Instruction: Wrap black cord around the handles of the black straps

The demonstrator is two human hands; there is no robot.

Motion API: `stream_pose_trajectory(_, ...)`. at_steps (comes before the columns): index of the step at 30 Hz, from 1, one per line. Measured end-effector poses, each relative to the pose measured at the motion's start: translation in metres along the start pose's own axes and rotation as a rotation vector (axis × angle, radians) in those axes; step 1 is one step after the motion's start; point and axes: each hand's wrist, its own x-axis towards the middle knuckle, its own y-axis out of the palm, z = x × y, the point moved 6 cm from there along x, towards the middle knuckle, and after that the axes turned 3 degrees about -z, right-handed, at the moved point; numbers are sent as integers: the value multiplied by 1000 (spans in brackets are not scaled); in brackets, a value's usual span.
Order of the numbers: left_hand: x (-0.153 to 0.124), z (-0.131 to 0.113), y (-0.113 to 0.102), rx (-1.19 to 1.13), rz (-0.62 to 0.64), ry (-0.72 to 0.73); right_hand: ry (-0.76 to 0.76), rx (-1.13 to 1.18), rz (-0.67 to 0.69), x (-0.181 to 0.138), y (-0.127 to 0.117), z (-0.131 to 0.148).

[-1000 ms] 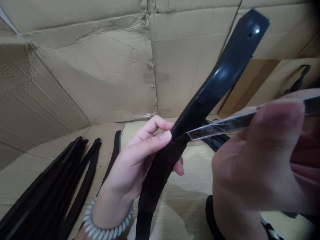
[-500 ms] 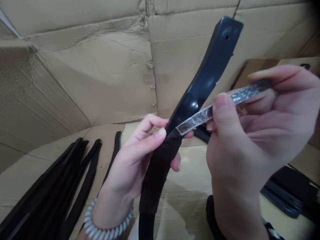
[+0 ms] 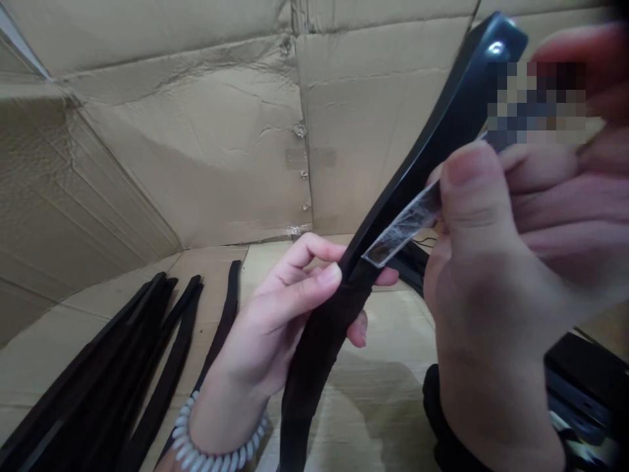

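My left hand point(image 3: 275, 321) grips a long curved black strip point(image 3: 417, 164) at its middle, where a dark fabric-like cover point(image 3: 319, 341) ends. The glossy bare upper part rises to the upper right. My right hand point(image 3: 511, 262) pinches a clear film strip point(image 3: 403, 229) between thumb and fingers; the film's far end meets the black strip just above my left thumb. A white coiled band point(image 3: 201, 446) sits on my left wrist.
Several long black strips point(image 3: 122, 373) lie side by side on the cardboard floor at the lower left. Creased cardboard walls point(image 3: 196, 131) stand behind. Black parts point(image 3: 584, 380) lie at the lower right behind my right hand.
The black strip's top has swung back to the right. My right hand has slid nearer along the clear film and moved up toward the camera.
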Motion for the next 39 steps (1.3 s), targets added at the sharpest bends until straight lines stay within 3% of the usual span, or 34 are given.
stream_pose_trajectory(15, -3, -5, 0, -11, 27, 9, -69, 3, -58, 0, 3, -5)
stream_pose_trajectory(23, -2, -6, 3, -18, 38, 24, 57, 35, -101, -4, -1, 5)
stream_pose_trajectory(30, 2, -14, 5, 5, -26, 92, 84, 31, -32, -12, 8, 6)
stream_pose_trajectory(35, 2, -12, 6, -14, -23, 75, 138, -114, 38, -14, 9, 6)
stream_pose_trajectory(39, 1, -9, 5, -22, -26, 52, 78, -121, 69, -10, 9, 10)
